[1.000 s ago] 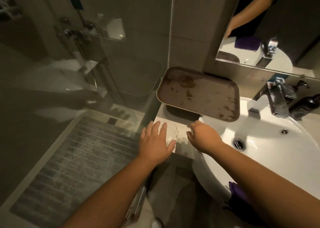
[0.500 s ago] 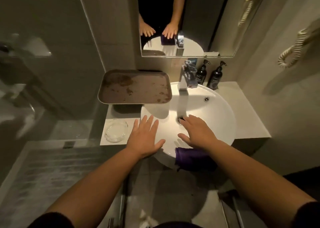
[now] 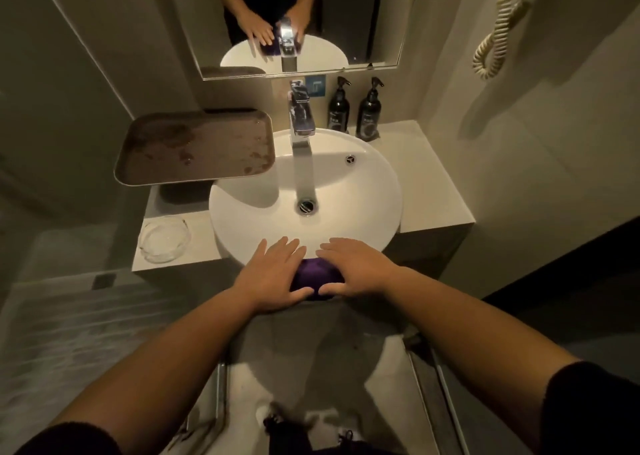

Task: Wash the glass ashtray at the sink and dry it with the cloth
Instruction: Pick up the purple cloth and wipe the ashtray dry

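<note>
Both hands, left hand (image 3: pixel 273 278) and right hand (image 3: pixel 353 271), lie flat and open on the purple cloth (image 3: pixel 313 276). The round clear glass ashtray (image 3: pixel 164 238) sits at nine o'clock (near the counter edge); a careless bump could knock it off.

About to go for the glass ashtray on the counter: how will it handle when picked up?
The ashtray looks like thick clear glass, so it is probably heavy for its size and breakable if knocked against the basin. It sits flat and low, so tipping seems unlikely. Its smooth surface may be slippery, especially wet.
</note>
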The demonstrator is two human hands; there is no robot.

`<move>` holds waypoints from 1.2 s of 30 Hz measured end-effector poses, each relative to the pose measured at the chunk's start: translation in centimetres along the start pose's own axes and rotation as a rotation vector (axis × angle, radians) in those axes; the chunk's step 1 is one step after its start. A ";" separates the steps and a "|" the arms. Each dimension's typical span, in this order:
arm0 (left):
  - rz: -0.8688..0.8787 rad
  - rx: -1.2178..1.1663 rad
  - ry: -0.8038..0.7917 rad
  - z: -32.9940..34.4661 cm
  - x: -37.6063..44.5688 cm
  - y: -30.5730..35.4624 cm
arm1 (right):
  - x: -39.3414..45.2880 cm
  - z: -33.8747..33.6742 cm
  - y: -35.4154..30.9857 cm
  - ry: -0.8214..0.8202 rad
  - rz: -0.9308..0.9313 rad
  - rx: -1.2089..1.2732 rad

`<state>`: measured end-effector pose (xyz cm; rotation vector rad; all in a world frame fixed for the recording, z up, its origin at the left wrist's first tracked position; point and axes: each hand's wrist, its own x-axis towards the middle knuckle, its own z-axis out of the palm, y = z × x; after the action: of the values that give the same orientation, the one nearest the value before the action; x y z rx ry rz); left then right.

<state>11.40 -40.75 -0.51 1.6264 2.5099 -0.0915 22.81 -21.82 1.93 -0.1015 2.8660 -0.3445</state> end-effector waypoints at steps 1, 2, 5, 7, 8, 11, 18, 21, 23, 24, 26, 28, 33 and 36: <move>0.003 0.007 0.000 0.0 0.1 0.3 | 0.0 0.3 0.1 0.004 -0.037 -0.009; 0.005 0.010 0.000 0.0 0.2 0.6 | 0.0 0.5 0.1 0.008 -0.074 -0.019; 0.015 -0.005 -0.003 0.5 0.3 1.3 | 0.0 1.2 0.3 0.022 -0.131 -0.008; -0.002 -0.052 0.020 0.7 0.1 1.6 | 0.0 1.4 0.5 0.047 -0.145 0.011; -0.013 -0.070 0.034 0.8 -0.1 1.7 | 0.0 1.6 0.6 0.061 -0.151 0.021; -0.036 -0.089 0.068 0.4 -0.4 2.1 | 0.0 2.1 0.6 0.101 -0.160 0.034; -0.058 -0.259 0.094 -1.7 -1.7 2.1 | -0.2 0.8 0.6 0.103 -0.171 0.013; -0.139 -0.419 0.117 -2.7 -2.7 1.4 | -0.3 -1.5 0.2 -0.001 -0.083 0.220; -0.232 -0.637 0.150 -3.6 -3.5 0.9 | -0.1 -3.5 -0.1 -0.057 -0.047 0.367; -0.261 -0.733 0.170 -4.1 -3.7 0.7 | 0.1 -4.4 -0.3 -0.068 -0.033 0.444; -0.295 -0.883 0.219 -5.1 -4.2 -0.2 | 0.6 -6.1 -0.9 -0.071 -0.003 0.612; -0.328 -1.006 0.279 -5.9 -4.6 -1.3 | 1.4 -7.1 -1.8 -0.067 0.028 0.792; -0.480 -1.324 0.462 -5.8 -5.8 -5.6 | 5.0 -7.6 -5.2 -0.123 0.049 1.346; -0.543 -1.457 0.479 -4.3 -6.6 -8.4 | 7.9 -7.4 -7.6 -0.192 0.072 1.641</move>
<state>5.98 -49.58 4.50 0.3527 2.0540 1.7206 13.59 -28.26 8.84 0.2518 1.5957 -2.2149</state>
